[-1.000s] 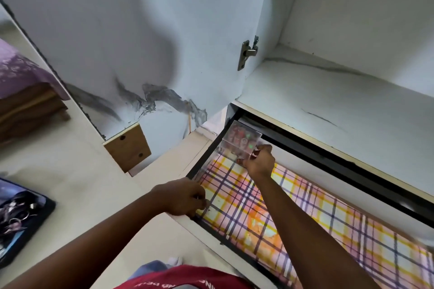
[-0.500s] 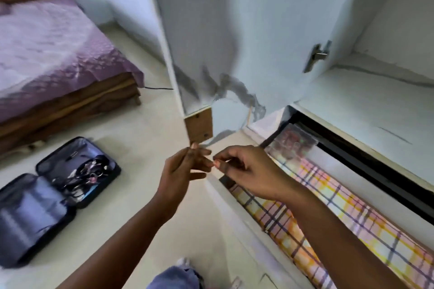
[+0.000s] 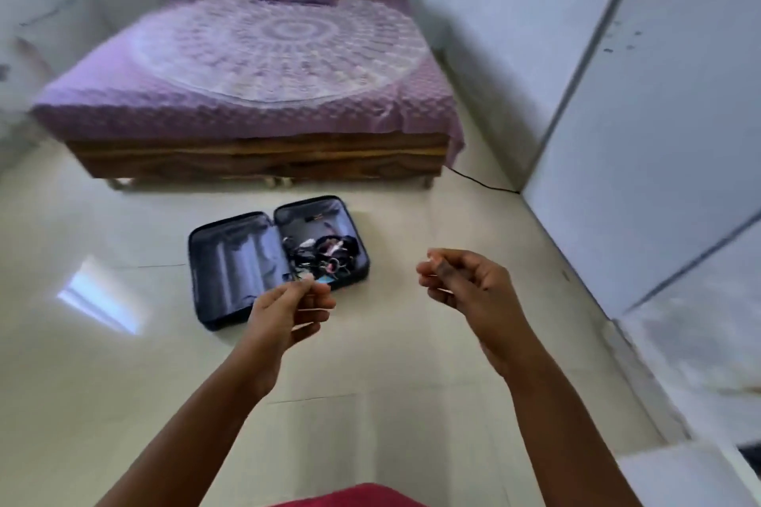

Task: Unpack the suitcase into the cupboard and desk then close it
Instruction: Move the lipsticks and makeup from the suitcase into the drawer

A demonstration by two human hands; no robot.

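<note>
A small dark blue suitcase (image 3: 230, 263) lies open flat on the pale floor in front of the bed. Its left half shows a bare grey lining. Its right half holds a tangle of small items (image 3: 325, 253), dark cords and bits of pink and white. My left hand (image 3: 288, 311) hovers in the air in front of the suitcase's near edge, fingers loosely curled, holding nothing. My right hand (image 3: 465, 286) hangs to the right of the case, also loosely curled and holding nothing. The white cupboard door (image 3: 642, 128) stands at the right.
A wooden bed (image 3: 263, 66) with a purple patterned cover fills the back of the room. A black cable (image 3: 482, 183) runs along the floor from the bed to the cupboard. Pale floor (image 3: 123, 383) spreads between me and the suitcase.
My view has swung left from the cupboard drawer to the room. My right hand let go of the clear box in the drawer, and both hands have drawn back and moved apart.
</note>
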